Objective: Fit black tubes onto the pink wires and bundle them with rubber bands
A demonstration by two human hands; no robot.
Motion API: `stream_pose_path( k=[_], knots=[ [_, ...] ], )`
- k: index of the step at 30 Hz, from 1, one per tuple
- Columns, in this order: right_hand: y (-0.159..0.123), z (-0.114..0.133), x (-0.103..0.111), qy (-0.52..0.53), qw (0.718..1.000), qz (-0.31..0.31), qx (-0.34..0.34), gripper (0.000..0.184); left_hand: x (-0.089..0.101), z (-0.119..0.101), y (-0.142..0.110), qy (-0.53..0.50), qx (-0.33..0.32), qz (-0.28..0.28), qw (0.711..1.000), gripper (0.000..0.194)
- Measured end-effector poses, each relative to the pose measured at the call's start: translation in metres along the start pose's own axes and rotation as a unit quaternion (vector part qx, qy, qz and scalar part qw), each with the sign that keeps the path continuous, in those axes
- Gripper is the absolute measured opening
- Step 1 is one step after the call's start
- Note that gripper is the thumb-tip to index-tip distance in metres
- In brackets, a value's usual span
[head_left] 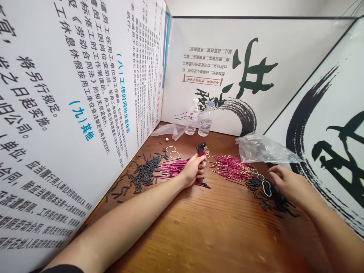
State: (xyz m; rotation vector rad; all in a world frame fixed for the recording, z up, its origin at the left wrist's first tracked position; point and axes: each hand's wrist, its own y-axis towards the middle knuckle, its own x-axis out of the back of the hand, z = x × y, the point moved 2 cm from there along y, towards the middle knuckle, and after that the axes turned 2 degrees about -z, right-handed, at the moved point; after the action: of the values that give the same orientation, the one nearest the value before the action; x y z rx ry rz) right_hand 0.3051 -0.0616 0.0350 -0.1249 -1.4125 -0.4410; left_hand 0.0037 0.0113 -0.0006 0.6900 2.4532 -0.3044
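Observation:
My left hand (194, 170) is closed in a fist around an upright bundle of thin pink sticks (201, 149), with black and gold-coloured ends showing above it. Loose pink sticks (173, 168) lie beside and beneath that hand. To its left is a heap of short black tubes (145, 172). My right hand (287, 184) hovers at the edge of another black tube pile (261, 189), thumb and fingers brought together. Whatever may be between those fingertips is too small to make out. A second spread of pink sticks (231, 167) lies between my hands.
Two clear plastic bottles (206, 120) stand at the back. Plastic bags (264, 146) lie at the back right and back left. Rubber bands (174, 153) rest near both tube piles. Printed panels (210, 38) wall in the wooden table (199, 231) on three sides.

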Motion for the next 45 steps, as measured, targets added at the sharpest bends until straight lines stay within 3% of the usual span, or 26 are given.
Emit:
stream_pose_path(
  k=[3, 7, 10, 14, 17, 22, 34, 45],
  knots=[
    [-0.007, 0.036, 0.000, 0.127, 0.990, 0.016, 0.064, 0.024, 0.000, 0.001, 0.002, -0.012, 0.003, 0.011, 1.000, 0.014],
    [-0.011, 0.094, -0.009, 0.276, 0.950, -0.004, 0.144, 0.022, 0.002, 0.004, 0.005, -0.016, -0.016, 0.021, 1.000, 0.010],
    [-0.011, 0.140, -0.022, 0.441, 0.884, -0.019, 0.154, 0.026, 0.002, 0.004, 0.005, -0.014, -0.031, 0.018, 0.999, 0.014],
    [-0.014, 0.183, -0.045, 0.612, 0.780, -0.065, 0.110, 0.026, 0.000, 0.002, 0.004, -0.012, -0.048, 0.009, 0.999, 0.018],
    [-0.016, 0.194, -0.064, 0.659, 0.746, -0.068, 0.071, 0.024, 0.000, 0.002, 0.003, -0.009, -0.050, 0.000, 0.999, 0.015],
    [-0.018, 0.188, -0.072, 0.662, 0.741, -0.083, 0.078, 0.023, 0.001, 0.004, 0.004, 0.007, -0.045, -0.027, 0.999, 0.018],
    [-0.013, 0.181, -0.068, 0.657, 0.736, -0.139, 0.085, 0.021, -0.005, 0.007, 0.004, 0.088, -0.042, -0.012, 0.995, 0.029],
    [-0.015, 0.182, -0.068, 0.661, 0.739, -0.107, 0.076, 0.019, -0.005, 0.006, 0.003, 0.085, -0.044, -0.003, 0.995, 0.030]
  ],
)
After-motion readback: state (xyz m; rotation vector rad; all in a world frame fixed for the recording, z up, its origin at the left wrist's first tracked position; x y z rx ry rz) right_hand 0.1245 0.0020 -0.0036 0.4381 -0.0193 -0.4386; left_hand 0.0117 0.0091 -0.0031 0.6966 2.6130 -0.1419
